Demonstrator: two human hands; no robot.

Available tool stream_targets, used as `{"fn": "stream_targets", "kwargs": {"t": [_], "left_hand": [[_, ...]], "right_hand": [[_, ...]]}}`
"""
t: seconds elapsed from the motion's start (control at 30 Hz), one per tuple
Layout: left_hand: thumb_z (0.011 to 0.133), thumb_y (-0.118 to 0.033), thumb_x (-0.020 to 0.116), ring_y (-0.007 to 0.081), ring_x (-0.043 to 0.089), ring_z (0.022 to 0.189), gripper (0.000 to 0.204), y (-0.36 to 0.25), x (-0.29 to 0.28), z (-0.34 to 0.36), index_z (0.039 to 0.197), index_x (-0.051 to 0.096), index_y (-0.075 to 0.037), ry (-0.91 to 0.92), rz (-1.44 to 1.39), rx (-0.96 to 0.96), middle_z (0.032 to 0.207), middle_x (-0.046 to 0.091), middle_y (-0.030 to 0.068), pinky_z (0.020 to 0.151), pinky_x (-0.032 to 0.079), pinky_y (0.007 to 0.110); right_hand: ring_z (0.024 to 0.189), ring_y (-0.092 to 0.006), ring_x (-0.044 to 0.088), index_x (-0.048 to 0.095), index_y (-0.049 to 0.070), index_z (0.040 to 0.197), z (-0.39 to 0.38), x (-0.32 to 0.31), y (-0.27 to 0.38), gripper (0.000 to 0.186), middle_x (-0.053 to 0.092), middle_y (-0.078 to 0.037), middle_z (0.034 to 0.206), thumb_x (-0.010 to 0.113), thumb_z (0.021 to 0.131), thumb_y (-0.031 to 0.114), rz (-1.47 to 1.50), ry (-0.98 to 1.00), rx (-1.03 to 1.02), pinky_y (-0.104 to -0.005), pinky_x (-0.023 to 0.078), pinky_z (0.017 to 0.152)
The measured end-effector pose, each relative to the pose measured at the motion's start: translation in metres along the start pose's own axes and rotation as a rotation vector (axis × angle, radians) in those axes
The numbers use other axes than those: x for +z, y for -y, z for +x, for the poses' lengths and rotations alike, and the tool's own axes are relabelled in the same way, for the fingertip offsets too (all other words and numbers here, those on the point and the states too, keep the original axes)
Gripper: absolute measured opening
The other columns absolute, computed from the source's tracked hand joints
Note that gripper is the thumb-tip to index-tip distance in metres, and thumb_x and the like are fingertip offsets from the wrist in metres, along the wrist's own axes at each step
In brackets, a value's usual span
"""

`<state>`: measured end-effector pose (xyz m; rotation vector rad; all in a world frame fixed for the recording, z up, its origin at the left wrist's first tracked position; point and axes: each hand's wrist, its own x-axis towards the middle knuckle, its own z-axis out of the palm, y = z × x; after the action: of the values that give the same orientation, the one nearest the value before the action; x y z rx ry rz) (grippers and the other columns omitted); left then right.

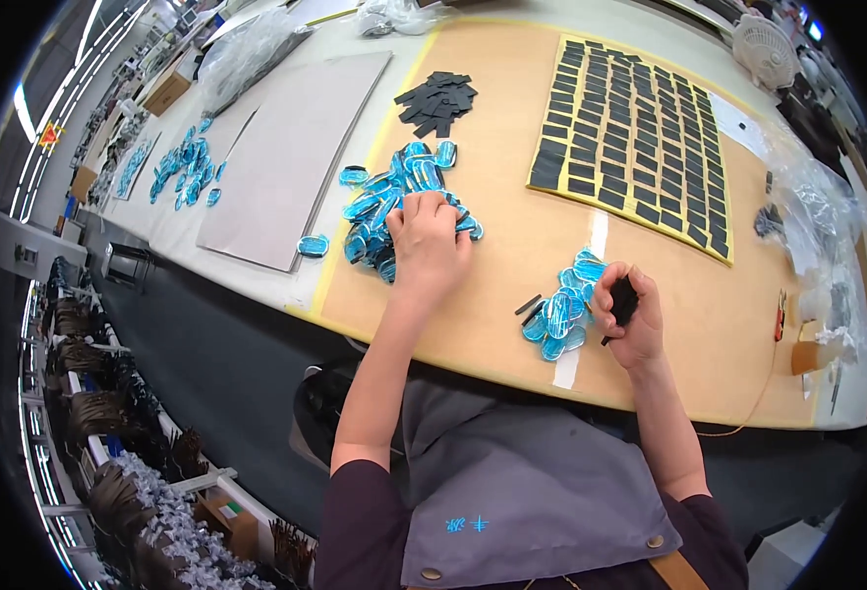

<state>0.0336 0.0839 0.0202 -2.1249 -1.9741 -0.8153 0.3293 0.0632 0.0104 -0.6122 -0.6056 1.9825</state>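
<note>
My left hand (429, 241) lies over a heap of shiny blue oval pieces (384, 197) with dark edges. Its fingers curl down into the heap; their tips, and anything between them, are hidden. Curled round some black flat pieces (624, 302) is my right hand (640, 320), held over the table near its front edge. Just left of it a smaller cluster of blue oval pieces (559, 315) lies across a white strip (566, 370). A thin black strip (529, 304) rests beside that cluster.
Black flat rectangles (436, 101) are piled behind the blue heap. To the right, a yellow-edged board (542, 175) carries rows of black rectangles. A grey sheet (291, 162), more blue pieces (190, 169) and clear plastic bags (247, 59) are at left. A fan (763, 51) stands far right.
</note>
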Motion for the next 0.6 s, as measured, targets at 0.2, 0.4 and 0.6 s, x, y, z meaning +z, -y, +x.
{"fn": "stream_targets", "kwargs": {"t": [0.2, 0.4, 0.6], "left_hand": [[0.075, -0.014, 0.077, 0.0252, 0.050, 0.113, 0.016, -0.009, -0.013, -0.010, 0.085, 0.065, -0.008, 0.158, -0.053, 0.055, 0.105, 0.059, 0.0052, 0.098, 0.033, 0.042], [0.081, -0.010, 0.072, 0.0265, 0.052, 0.110, 0.012, -0.007, -0.006, -0.010, 0.086, 0.062, -0.008, 0.121, -0.002, 0.107, 0.098, 0.061, 0.0051, 0.095, 0.034, 0.043], [0.090, -0.010, 0.067, 0.0254, 0.057, 0.105, 0.009, -0.013, -0.008, -0.014, 0.093, 0.059, -0.006, -0.062, -0.458, -0.024, 0.107, 0.064, 0.0089, 0.093, 0.039, 0.040]], "right_hand": [[0.051, -0.0069, 0.038, 0.047, 0.010, 0.076, 0.000, 0.003, -0.004, 0.047, 0.041, 0.001, 0.063, 0.042, 0.105, 0.046, -0.124, 0.044, 0.032, -0.0214, 0.026, 0.042], [0.054, -0.0071, 0.039, 0.051, 0.009, 0.079, -0.003, 0.004, -0.006, 0.041, 0.046, 0.001, 0.066, 0.046, 0.106, 0.039, -0.405, 0.031, -0.075, -0.0212, 0.032, 0.049], [0.064, -0.0148, 0.062, 0.069, 0.008, 0.097, -0.009, 0.032, -0.023, 0.014, 0.063, -0.001, 0.074, 0.067, 0.096, 0.023, -1.228, 0.009, -0.514, -0.0285, 0.048, 0.057]]}}
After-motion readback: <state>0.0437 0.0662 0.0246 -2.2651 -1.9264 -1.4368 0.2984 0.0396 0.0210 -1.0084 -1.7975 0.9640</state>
